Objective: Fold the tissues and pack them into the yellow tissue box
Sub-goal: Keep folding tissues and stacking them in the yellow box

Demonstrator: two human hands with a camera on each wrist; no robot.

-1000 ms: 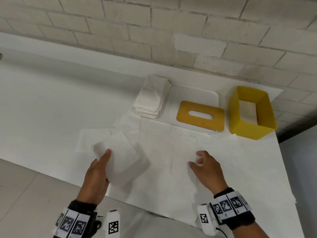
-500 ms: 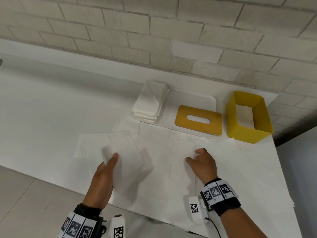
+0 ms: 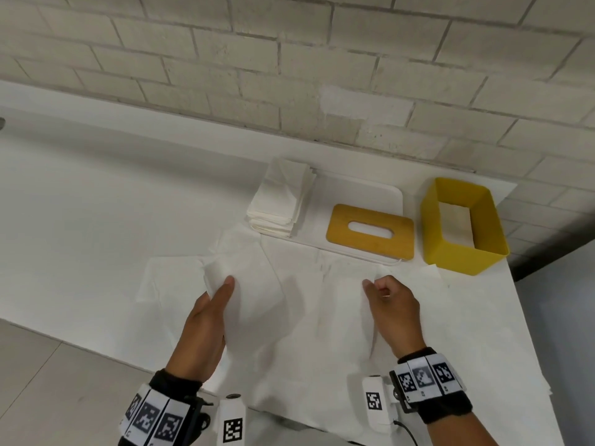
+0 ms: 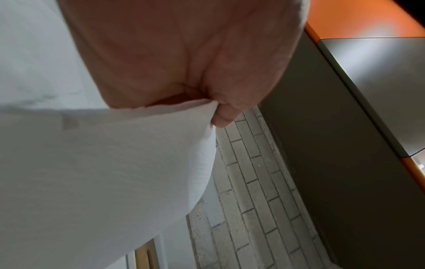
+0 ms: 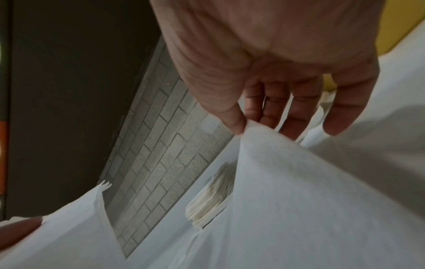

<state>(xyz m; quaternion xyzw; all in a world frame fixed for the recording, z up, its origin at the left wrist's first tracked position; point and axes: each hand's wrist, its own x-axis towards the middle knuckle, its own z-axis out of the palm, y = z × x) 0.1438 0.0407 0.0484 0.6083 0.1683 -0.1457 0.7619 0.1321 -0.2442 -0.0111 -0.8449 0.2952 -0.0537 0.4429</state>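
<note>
My left hand [image 3: 222,291] holds a white tissue [image 3: 254,284] lifted off the table at centre left; the left wrist view shows its edge [image 4: 179,107] pinched between thumb and fingers. At centre right my right hand [image 3: 375,284] pinches the corner of another tissue [image 3: 347,304]; in the right wrist view thumb and forefinger grip that corner [image 5: 246,129]. The yellow tissue box [image 3: 463,252] stands open at the back right, with something white inside. Its yellow slotted lid [image 3: 370,249] lies to the left of it.
A stack of folded tissues [image 3: 283,197] lies on a white tray [image 3: 383,194] behind my hands. More loose tissues [image 3: 170,278] are spread flat over the white table. A brick wall [image 3: 322,75] runs along the back. The table's near edge falls to a grey floor [image 3: 48,381].
Both hands have moved away from me toward the tray, the left one carrying its tissue. The right hand's fingers have closed on the corner of the tissue under it.
</note>
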